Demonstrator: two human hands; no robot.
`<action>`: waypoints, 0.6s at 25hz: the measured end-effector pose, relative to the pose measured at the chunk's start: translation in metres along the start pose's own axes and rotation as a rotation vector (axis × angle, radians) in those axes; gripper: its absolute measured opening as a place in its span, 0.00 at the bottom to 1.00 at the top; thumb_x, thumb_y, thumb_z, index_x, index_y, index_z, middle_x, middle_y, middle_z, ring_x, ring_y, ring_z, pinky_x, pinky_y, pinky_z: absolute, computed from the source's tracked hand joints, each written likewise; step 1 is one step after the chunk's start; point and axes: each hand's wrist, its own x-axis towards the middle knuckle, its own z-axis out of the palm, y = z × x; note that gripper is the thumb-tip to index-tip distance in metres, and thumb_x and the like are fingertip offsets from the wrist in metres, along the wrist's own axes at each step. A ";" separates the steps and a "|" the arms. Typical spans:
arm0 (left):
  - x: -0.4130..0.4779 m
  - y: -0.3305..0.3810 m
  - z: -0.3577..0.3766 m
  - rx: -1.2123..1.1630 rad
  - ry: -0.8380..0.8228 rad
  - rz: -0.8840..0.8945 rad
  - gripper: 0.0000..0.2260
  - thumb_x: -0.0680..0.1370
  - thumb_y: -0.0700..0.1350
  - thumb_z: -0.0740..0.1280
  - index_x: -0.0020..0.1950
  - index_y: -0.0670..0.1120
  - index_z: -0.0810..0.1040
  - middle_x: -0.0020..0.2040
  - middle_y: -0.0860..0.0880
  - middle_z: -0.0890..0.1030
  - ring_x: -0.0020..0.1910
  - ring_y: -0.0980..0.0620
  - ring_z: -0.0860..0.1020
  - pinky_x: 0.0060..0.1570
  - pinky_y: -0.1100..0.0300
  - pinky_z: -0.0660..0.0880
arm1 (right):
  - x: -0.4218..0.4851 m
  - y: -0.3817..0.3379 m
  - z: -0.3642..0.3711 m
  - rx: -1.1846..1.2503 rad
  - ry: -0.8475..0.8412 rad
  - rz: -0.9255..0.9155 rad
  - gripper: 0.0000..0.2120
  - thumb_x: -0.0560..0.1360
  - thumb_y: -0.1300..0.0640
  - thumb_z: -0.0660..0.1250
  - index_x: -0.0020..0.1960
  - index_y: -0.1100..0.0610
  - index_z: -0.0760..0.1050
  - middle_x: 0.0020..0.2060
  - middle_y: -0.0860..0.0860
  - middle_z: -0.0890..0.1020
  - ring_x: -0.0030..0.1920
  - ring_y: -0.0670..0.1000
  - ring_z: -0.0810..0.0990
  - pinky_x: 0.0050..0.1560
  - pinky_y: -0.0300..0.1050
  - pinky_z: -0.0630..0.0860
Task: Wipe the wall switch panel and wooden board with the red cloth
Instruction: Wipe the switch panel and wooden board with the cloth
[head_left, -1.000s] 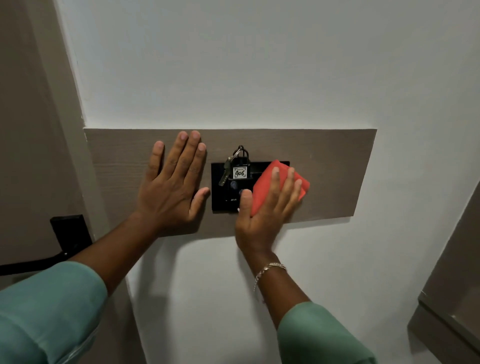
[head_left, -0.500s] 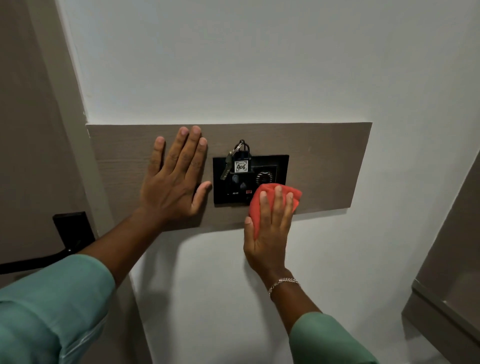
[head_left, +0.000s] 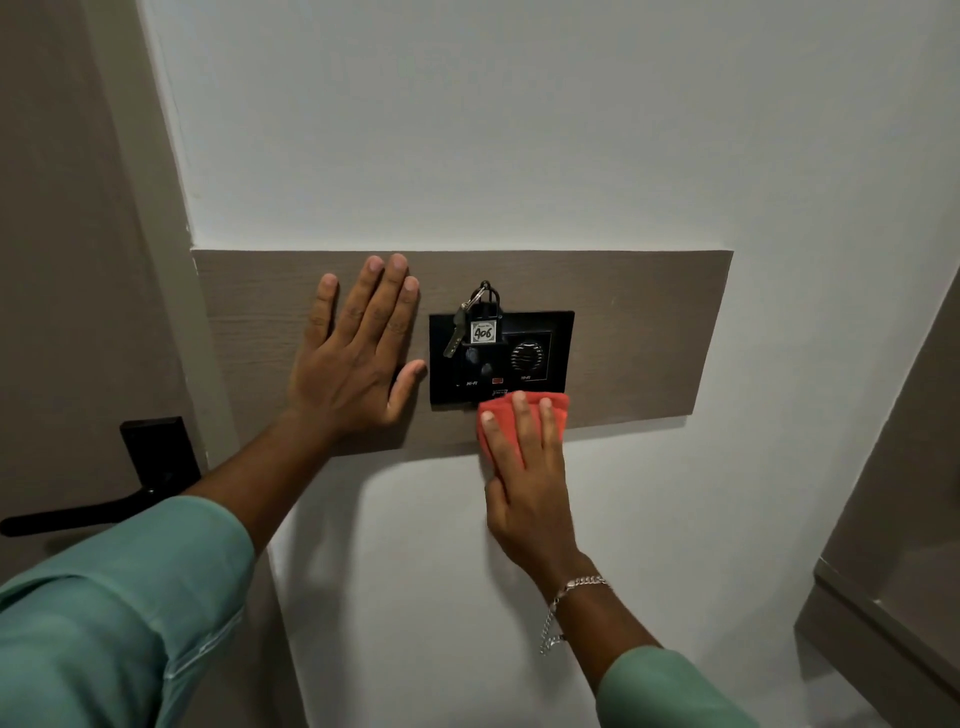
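1. Two hands of mine are on the wall: my left hand lies flat and spread, fingers together and thumb out, palm pressed on the long grey-brown wooden board, just left of the black rectangular wall switch panel.
2. My right hand is flat too, fingers stretched out and pressing the folded red cloth against the board; nothing is pinched.
3. That cloth sits at the panel's lower edge, covering its bottom right part and the strip of board below it, down to the board's lower edge.
4. On the panel hangs a metal key beside a small white tag marked 406, and to the right is a round black dial.
5. My thumb tip on the left hand almost touches the panel's left edge.
6. Both arms wear pale green sleeves; a silver chain bracelet circles my right wrist.
7. Far left, a black lever door handle sticks out from the door.
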 end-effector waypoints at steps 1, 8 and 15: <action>0.000 0.000 0.000 -0.002 0.002 0.001 0.35 0.79 0.59 0.54 0.80 0.41 0.52 0.80 0.40 0.54 0.80 0.43 0.50 0.77 0.41 0.46 | -0.002 0.004 0.000 -0.035 -0.001 -0.030 0.35 0.73 0.63 0.59 0.79 0.50 0.56 0.81 0.54 0.52 0.82 0.61 0.44 0.80 0.63 0.51; 0.000 0.000 0.002 -0.012 0.012 -0.010 0.35 0.79 0.59 0.54 0.81 0.41 0.52 0.81 0.43 0.51 0.81 0.44 0.49 0.78 0.42 0.45 | 0.012 -0.021 -0.011 0.408 0.330 0.213 0.33 0.78 0.60 0.58 0.79 0.43 0.53 0.81 0.48 0.52 0.82 0.55 0.48 0.77 0.69 0.58; 0.000 0.001 0.001 -0.039 0.011 -0.008 0.34 0.79 0.58 0.55 0.80 0.41 0.53 0.81 0.43 0.50 0.81 0.44 0.50 0.78 0.42 0.44 | 0.059 -0.044 -0.005 -0.019 0.205 0.009 0.32 0.80 0.40 0.57 0.79 0.49 0.52 0.80 0.59 0.53 0.81 0.64 0.49 0.78 0.69 0.52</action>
